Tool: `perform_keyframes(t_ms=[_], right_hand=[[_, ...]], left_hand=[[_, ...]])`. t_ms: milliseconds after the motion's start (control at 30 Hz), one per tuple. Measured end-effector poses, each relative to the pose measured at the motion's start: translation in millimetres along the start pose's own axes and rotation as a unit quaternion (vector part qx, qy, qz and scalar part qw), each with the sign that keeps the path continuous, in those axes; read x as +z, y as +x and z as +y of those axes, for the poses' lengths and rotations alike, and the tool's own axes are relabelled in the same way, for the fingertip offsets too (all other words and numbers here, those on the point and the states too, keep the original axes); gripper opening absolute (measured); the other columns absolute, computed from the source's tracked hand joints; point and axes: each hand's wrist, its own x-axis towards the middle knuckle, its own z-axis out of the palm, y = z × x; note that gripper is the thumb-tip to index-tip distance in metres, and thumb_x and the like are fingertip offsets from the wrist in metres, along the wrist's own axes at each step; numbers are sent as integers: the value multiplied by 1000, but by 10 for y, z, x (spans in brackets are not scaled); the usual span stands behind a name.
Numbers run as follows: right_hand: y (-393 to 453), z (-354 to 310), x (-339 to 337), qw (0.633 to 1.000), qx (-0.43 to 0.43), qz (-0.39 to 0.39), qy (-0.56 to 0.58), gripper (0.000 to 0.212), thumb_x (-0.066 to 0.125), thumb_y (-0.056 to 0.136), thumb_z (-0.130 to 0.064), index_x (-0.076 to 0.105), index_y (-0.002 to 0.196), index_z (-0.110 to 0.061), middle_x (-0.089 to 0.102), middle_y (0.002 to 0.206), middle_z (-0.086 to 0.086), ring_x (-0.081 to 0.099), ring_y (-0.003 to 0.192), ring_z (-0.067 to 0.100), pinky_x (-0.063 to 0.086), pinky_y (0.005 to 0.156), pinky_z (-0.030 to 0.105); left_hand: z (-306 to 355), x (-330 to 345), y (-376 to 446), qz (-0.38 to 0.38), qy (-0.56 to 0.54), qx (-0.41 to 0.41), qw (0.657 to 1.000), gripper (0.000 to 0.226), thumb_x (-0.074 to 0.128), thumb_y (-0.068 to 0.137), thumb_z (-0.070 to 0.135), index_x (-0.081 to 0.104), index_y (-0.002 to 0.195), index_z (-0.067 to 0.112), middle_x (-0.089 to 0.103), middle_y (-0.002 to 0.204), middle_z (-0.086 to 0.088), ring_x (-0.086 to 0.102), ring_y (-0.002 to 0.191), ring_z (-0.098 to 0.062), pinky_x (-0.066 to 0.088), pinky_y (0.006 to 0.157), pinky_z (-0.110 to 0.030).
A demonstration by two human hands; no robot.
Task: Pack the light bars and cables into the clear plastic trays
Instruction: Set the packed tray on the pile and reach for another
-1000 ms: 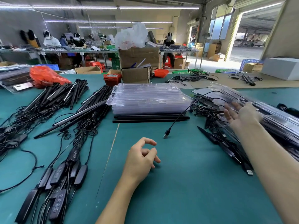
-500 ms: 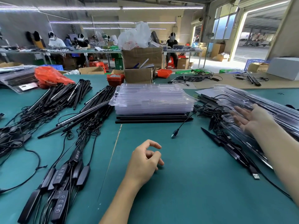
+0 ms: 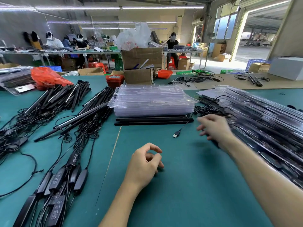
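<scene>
Our right hand (image 3: 213, 129) has its fingers spread and fairly straight, blurred, holding nothing that we can make out; it hangs just above the mat beside the near edge of the packed trays (image 3: 265, 118) on the right. Our left hand (image 3: 144, 166) rests on the green mat (image 3: 188, 185) with fingers loosely curled, thumb and forefinger nearly meeting but pinching nothing. Just left of the right fingers lies a loose USB plug (image 3: 176, 134), its cable running up and right into the tangle of cables (image 3: 211, 107) beside the packed trays. We judge that tangle to be the main risk: lifting one bar or lead there could drag its neighbours along, or snag the plug and pull a packed tray askew. The blurred right hand may also brush the packed heap, which leans in a loose slope and could slide. Straight ahead sits the stack of empty clear trays (image 3: 152, 99), long axis running left to right, resting on a few light bars (image 3: 154, 121) that lie the same way. To the left, the loose light bars (image 3: 68, 102) lie in fanned bundles, long axes slanting from near left to far right, with their cables and black controllers (image 3: 65, 182) trailing towards us.
</scene>
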Motion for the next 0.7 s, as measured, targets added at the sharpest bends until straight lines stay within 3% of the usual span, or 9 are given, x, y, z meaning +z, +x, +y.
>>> perform_keyframes(t_ms=[67, 100, 167, 200, 267, 367, 433, 567, 700], right_hand=[[-81, 86, 298, 979, -103, -70, -160, 31, 67, 94, -29, 63, 123, -20, 64, 79, 4, 60, 60, 2, 43, 54, 19], [-98, 157, 435, 953, -135, -103, -250, 44, 64, 94, -36, 55, 137, -27, 64, 96, 6, 62, 86, 8, 46, 73, 22], [-109, 258, 657, 891, -140, -133, -411, 60, 50, 97, -54, 32, 153, -40, 40, 147, 10, 34, 136, 27, 30, 109, 38], [-111, 281, 732, 868, -137, -144, -455, 62, 42, 98, -61, 25, 154, -43, 22, 160, 3, 19, 144, 29, 20, 114, 45], [-101, 286, 793, 847, -135, -151, -491, 61, 27, 99, -65, 31, 153, -37, 17, 165, -5, 13, 147, 26, 17, 112, 50], [-78, 274, 727, 844, -111, -65, -521, 69, 19, 99, -67, 56, 130, -19, 48, 146, 2, 34, 135, 28, 25, 103, 47], [-63, 271, 593, 832, -52, 6, -552, 77, 18, 98, -68, 62, 126, -11, 54, 138, 11, 39, 128, 32, 28, 102, 45], [-51, 259, 316, 788, 7, 63, -613, 76, 25, 96, -69, 65, 125, -11, 54, 134, 18, 38, 124, 33, 29, 101, 44], [-104, 174, 302, 790, -11, 90, -606, 73, 39, 92, -67, 56, 131, -8, 51, 135, 16, 35, 127, 33, 30, 101, 46]], left_hand=[[1, -4, -6, 1, 1, 2, 1000, 13, 55, 94, 13, 63, 92, 23, 73, 67, -2, 57, 48, -14, 49, 52, -22], [3, -6, -7, 1, 1, 5, 1000, 13, 55, 94, 13, 63, 91, 24, 73, 67, -2, 57, 48, -14, 49, 52, -21], [5, -14, -5, 3, 1, 8, 1000, 13, 56, 94, 12, 63, 91, 23, 73, 66, -3, 56, 47, -14, 48, 52, -21], [5, -17, -6, 3, 1, 10, 1000, 13, 56, 94, 12, 63, 91, 22, 72, 66, -3, 56, 47, -14, 48, 52, -20], [2, -23, -6, 3, -3, 11, 1000, 13, 56, 94, 11, 63, 91, 21, 72, 65, -4, 55, 47, -14, 48, 52, -20], [1, -25, -4, 2, -8, 16, 1000, 11, 57, 93, 13, 63, 91, 22, 72, 65, -3, 56, 48, -14, 49, 53, -21], [6, -20, -1, 0, -13, 19, 1000, 7, 57, 89, 22, 61, 94, 25, 72, 66, -2, 58, 50, -14, 51, 55, -22], [6, -8, -4, 2, -29, 21, 999, 20, 58, 85, 28, 54, 104, 33, 72, 67, -4, 60, 51, -13, 52, 56, -24], [6, -4, 4, 1, -31, 15, 999, 24, 58, 84, 32, 52, 107, 36, 72, 67, -5, 63, 54, -12, 53, 57, -26]])
